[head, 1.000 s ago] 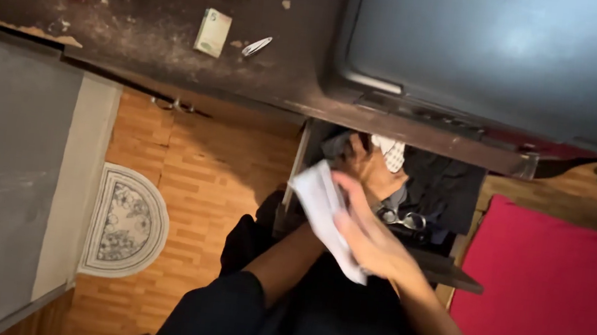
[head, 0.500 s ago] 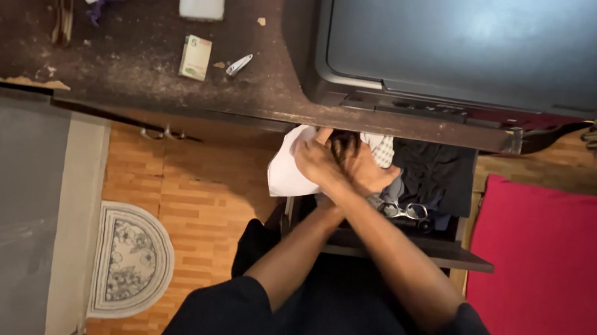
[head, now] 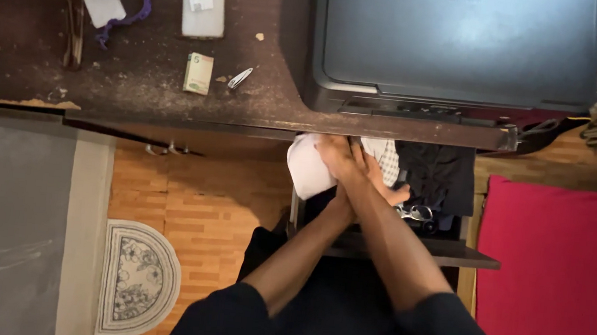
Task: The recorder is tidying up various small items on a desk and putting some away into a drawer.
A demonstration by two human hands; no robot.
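The surface [head: 136, 91] is a dark wooden desk, scuffed and dusty along its front edge. A large printer [head: 459, 48], dark grey with a smooth, faintly shiny lid, sits on its right part. To the right lies a flat red cushion [head: 559, 291] of matte fabric; below the desk is warm wood-block flooring, with a half-round patterned mat [head: 135, 280] at the left.

Under the desk's edge an open drawer [head: 415, 250] holds crumpled dark clothing and a pair of glasses [head: 415, 214].

The white cloth [head: 309, 172] hangs at the drawer's left front, just under the desk edge. It looks soft, light and limp, likely to sag and fold wherever it is not supported; it is not fragile or slippery, and a bunched handful near its upper edge seems the surest hold.

The two forearms cross over the drawer. The right hand [head: 336, 160] lies against the cloth with its fingers curled into it, gripping it. The left hand [head: 385, 188] reaches into the drawer by a checked cloth [head: 388, 158]; whether its fingers are closed cannot be told.

On the desk lie a small paper packet [head: 198, 73] and a metal clip [head: 240, 77].
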